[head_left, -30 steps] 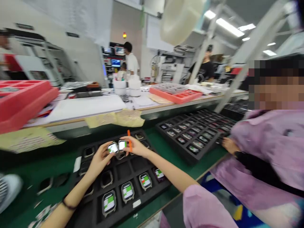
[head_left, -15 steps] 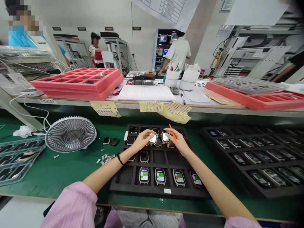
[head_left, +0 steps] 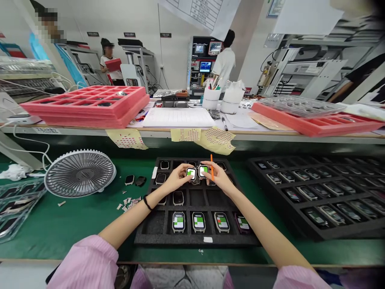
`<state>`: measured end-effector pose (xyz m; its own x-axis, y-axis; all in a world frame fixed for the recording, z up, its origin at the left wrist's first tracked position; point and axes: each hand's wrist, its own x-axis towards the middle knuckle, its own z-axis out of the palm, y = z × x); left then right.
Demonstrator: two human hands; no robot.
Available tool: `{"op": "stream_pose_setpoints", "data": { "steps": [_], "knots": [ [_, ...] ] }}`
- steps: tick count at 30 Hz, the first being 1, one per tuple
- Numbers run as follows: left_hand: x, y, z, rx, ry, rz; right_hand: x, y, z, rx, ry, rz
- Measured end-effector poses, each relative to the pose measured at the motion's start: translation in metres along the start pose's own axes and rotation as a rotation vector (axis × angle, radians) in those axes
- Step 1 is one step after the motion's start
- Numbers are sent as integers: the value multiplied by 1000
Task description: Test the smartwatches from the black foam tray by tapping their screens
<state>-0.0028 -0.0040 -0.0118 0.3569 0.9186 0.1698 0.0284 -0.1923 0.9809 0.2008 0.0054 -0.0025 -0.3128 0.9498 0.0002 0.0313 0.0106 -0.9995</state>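
My left hand (head_left: 178, 176) is closed around a lit smartwatch case (head_left: 191, 174), thumb on its green-and-white screen. Close beside it, my right hand (head_left: 217, 176) grips a second lit smartwatch case (head_left: 203, 171) and also has an orange stick-shaped tool (head_left: 211, 166) between its fingers. Both cases are held above a black foam tray (head_left: 197, 240). In the tray's front row lie several watch cases with lit screens, such as one smartwatch (head_left: 199, 222); those farther back, like a dark smartwatch (head_left: 178, 197), show black screens. Part of the tray is hidden under my hands.
Left of the tray are a round fan (head_left: 80, 173), two loose watch pieces (head_left: 129, 180) and small paper scraps (head_left: 129, 203). Another black tray (head_left: 303, 200) full of watches lies to the right. A shelf with red foam trays (head_left: 87, 105) spans the back. Several people stand beyond.
The left-hand watch's screen now shows green and white, where it was mostly white. The orange tool has tipped more upright. The whole view has shifted slightly.
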Motion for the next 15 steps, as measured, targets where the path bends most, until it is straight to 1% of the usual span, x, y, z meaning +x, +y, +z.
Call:
{"op": "stream_pose_setpoints", "data": {
  "steps": [3,5,9,12,15],
  "knots": [
    [0,-4,-1,17,10,34,-1,-1,1,6,-18,-7],
    [1,-5,-2,24,19,26,-1,-3,1,4,-16,1],
    [1,-2,-1,6,60,-35,-1,-4,2,-3,23,18],
    [1,2,0,-15,90,-100,0,-3,1,9,69,23],
    [0,6,1,-21,120,-134,1,-2,1,7,117,31]
  ]
}}
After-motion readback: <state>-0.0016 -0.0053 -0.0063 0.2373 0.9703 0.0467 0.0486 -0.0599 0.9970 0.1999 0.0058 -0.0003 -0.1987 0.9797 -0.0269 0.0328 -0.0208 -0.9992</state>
